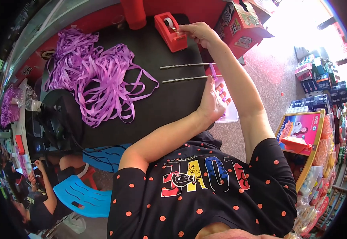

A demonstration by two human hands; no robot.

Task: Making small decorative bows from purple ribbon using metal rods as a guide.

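Note:
My right hand (200,32) reaches to the red tape dispenser (172,36) at the far table edge. Its fingertips pinch the tape at the cutter end. Nearer to me, my left hand (214,101) is closed on purple ribbon (213,71) beside two twisted metal rods (187,79). A strip of that ribbon spans the rods near their right ends. Under the left hand sits a translucent tray (232,114) with purple bits in it. A big heap of loose purple ribbon (105,75) covers the left part of the black table (149,107).
Behind the dispenser stands a red cylinder (134,14), with a red carton (243,24) to its right. A dark fan-like object (61,115) is at the table's left corner. Blue stools (83,197) stand below; another person (42,199) sits at far left. Shop shelves line the right.

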